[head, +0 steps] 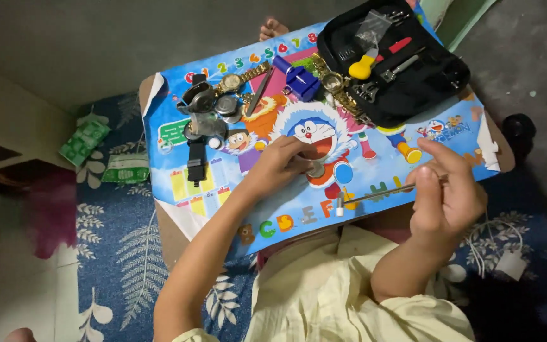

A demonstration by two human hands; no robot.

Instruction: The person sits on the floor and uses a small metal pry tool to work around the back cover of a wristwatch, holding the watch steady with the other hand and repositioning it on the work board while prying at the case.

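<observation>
My left hand [283,161] rests on a small cartoon-printed table [375,158], its fingers pinched on a small round metal watch part [316,170]. My right hand [446,190] hovers over the table's near right edge and grips a thin metal tool [368,196] that points left, with a small white tip at its end. The tool's tip lies a little below and to the right of the round part, apart from it.
A black tool case [438,82] lies open at the table's far right with a yellow-handled tool [363,66] inside. A blue watch tool [300,79], a gold watch [234,81], a black strap [195,159] and several round watch parts sit at the far left.
</observation>
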